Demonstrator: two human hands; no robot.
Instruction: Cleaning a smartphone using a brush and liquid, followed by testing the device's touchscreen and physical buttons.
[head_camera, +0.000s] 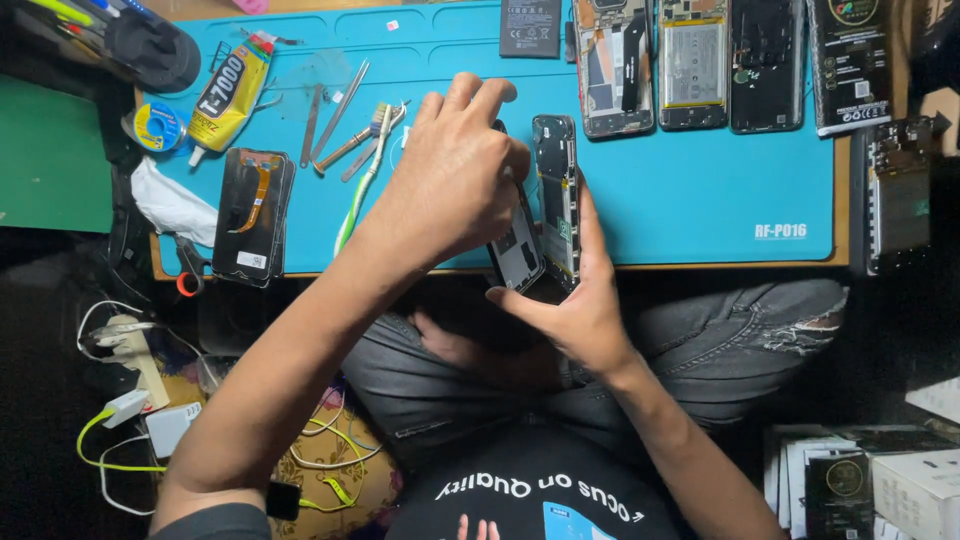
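Fingertips of the left hand (455, 175) curl over and hide the upper edge of a phone's rear panel (518, 245), pinching it. The right hand (580, 300) cradles the opened phone body (557, 200) upright on edge, thumb along its side, above the blue silicone mat (690, 190) on the worktop.

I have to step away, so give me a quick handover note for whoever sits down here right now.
Left hand: gripping the top of an opened phone, held over the lap.
Right hand: holding up the phone frame from below, on edge beside it.
Done: the two halves are parted.
Left: both are still in hand. Tweezers, glue tube and a loose screen lie on the blue mat.
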